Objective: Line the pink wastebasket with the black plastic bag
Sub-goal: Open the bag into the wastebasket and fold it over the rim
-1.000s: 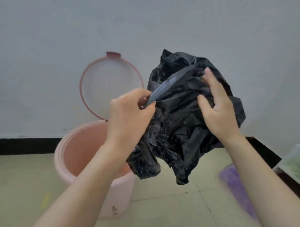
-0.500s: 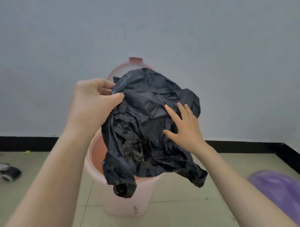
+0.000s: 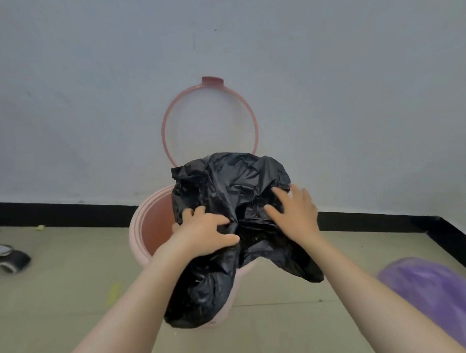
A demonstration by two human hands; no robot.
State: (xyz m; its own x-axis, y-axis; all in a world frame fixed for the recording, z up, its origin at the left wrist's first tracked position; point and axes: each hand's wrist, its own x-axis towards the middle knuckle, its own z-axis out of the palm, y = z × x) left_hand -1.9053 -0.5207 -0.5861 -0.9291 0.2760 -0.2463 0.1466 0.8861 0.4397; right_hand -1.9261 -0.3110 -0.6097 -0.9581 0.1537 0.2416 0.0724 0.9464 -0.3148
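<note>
Floor (image 3: 72, 300): wastebasket (image 3: 138, 232), purple bag (image 3: 428, 288).

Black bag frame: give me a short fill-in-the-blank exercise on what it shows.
1. The bag is bunched over the ____ wastebasket.
2. The basket's ring is flipped up against the ____.
3. The left hand grips the bag; the right hand lies on it with fingers ____.

Missing: pink; wall; spread
</note>
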